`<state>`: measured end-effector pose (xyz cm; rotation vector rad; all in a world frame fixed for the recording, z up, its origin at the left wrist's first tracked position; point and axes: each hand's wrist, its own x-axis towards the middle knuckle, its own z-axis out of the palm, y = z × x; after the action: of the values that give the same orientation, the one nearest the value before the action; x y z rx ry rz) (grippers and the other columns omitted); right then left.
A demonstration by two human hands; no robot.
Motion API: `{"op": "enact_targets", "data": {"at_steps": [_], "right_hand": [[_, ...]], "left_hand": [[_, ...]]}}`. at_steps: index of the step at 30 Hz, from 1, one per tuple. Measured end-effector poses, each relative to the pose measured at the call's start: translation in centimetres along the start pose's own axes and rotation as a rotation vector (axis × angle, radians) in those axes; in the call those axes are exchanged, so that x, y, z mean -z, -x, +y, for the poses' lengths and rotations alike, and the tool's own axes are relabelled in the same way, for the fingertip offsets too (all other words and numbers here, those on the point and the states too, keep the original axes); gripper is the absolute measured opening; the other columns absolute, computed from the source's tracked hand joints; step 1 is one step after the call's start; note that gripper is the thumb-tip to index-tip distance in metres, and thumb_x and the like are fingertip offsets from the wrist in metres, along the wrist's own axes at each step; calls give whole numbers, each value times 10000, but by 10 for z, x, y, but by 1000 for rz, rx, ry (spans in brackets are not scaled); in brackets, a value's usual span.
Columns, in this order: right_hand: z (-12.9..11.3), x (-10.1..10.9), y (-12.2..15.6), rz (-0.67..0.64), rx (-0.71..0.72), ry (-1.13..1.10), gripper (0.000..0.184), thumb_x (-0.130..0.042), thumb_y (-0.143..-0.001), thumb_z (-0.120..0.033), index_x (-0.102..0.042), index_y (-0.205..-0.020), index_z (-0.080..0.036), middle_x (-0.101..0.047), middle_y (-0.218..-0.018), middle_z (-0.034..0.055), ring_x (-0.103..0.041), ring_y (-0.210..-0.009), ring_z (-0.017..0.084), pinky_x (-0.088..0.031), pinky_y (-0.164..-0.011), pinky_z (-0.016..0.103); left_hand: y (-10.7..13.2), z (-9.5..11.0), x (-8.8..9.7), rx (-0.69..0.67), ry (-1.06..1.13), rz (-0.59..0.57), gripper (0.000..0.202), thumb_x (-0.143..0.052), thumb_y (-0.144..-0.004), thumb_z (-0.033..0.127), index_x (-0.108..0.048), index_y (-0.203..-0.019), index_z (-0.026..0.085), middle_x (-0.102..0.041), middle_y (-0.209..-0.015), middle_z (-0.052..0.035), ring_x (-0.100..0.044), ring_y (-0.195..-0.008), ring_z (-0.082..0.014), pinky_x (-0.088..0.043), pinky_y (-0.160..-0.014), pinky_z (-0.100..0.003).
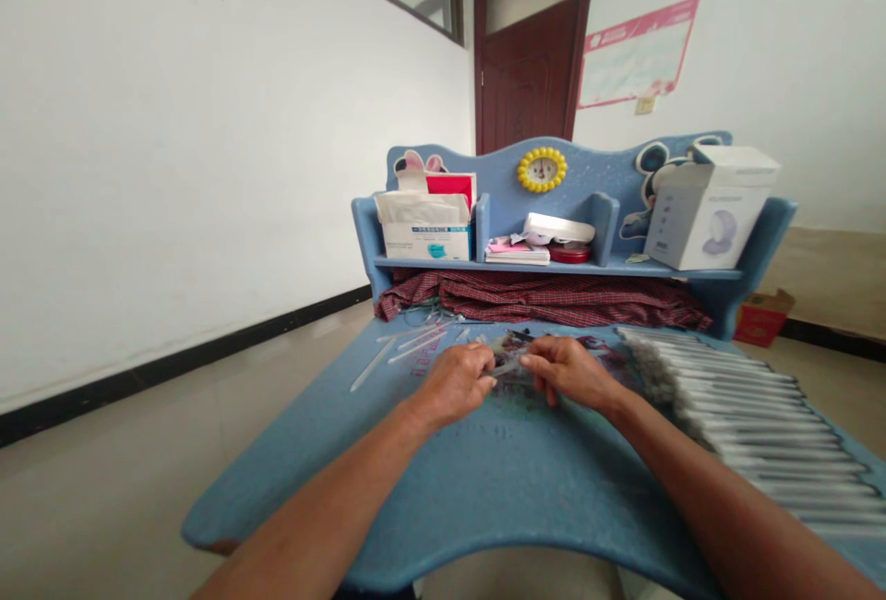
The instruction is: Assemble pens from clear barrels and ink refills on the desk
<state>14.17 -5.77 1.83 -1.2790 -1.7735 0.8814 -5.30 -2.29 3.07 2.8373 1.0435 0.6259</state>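
Observation:
Over the middle of the blue desk (526,480), my left hand (457,383) is closed, with thumb and fingers pinched together. A short translucent plastic piece (508,367), like a narrow sleeve, spans the gap from it to my right hand (568,371). The right thumb and index finger pinch the far end of this piece, while the other fingers curl below. Blur hides its exact kind. Several thin clear plastic strips (374,366) lie to the left of my left hand. Right of my right hand is a row of slim clear-and-white sticks (754,425) with grey fuzzy ends (654,374).
A folded red checked cloth (554,300) lies along the desk's back, under a shelf (429,263). On the shelf stand a mask box (429,235), papers (516,254), a red round tin (569,254) and a white carton (712,212). A yellow-rimmed clock (542,170) is on the backboard.

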Motion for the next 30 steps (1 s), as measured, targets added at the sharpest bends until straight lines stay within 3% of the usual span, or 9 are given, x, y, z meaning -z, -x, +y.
{"op": "enact_targets", "data": {"at_steps": [3,7,13,18,22,26,30], "right_hand": [[0,-2,1,-6,-31,35,338,-480,-790,-424,-450,-559,-178,-520,-431,-41,-467,-298,72,-320,-319,171],[2,-10,0,-40,-197,-75,393,-415,-807,-474,-395,-530,-196,-483,-332,-47,-375,-210,72,-236,-247,181],[0,-15,1,-32,-326,-222,436,-379,-810,-506,-385,-500,-198,-493,-302,-21,-325,-179,73,-209,-220,194],[-2,-12,1,-9,-288,-222,421,-406,-796,-507,-407,-517,-192,-500,-317,-22,-350,-189,79,-230,-226,194],[-1,-8,1,11,-197,-193,417,-415,-799,-503,-414,-530,-185,-527,-363,-21,-395,-215,79,-246,-250,190],[0,-4,2,17,-155,-146,432,-414,-795,-521,-424,-531,-180,-545,-399,-15,-420,-234,76,-252,-266,189],[-2,-4,3,-8,-184,-124,430,-407,-798,-517,-411,-526,-185,-535,-376,-19,-420,-230,79,-248,-268,186]], "left_hand": [[1,0,0,-21,-28,-20,59,-568,-709,174,-511,-696,169,-532,-686,1,-502,-656,-136,-370,-608,-238],[4,4,-2,-42,-183,-31,29,-514,-750,159,-517,-778,165,-555,-762,-32,-528,-720,-165,-396,-652,-265],[10,14,-4,-45,-346,-37,162,-361,-817,92,-507,-864,146,-556,-861,-90,-548,-709,-187,-413,-644,-306],[10,16,-1,13,-220,-35,141,-487,-802,220,-517,-919,148,-564,-894,-82,-557,-797,-206,-430,-699,-314],[8,9,4,-19,-119,-42,191,-506,-797,308,-557,-910,162,-570,-888,-66,-550,-816,-187,-426,-715,-286],[7,3,5,-86,-122,-116,220,-438,-833,293,-602,-774,158,-570,-765,-47,-545,-700,-157,-414,-657,-264],[8,1,2,-109,-115,-92,175,-485,-811,279,-600,-770,154,-571,-761,-46,-538,-703,-156,-409,-655,-262]]}}
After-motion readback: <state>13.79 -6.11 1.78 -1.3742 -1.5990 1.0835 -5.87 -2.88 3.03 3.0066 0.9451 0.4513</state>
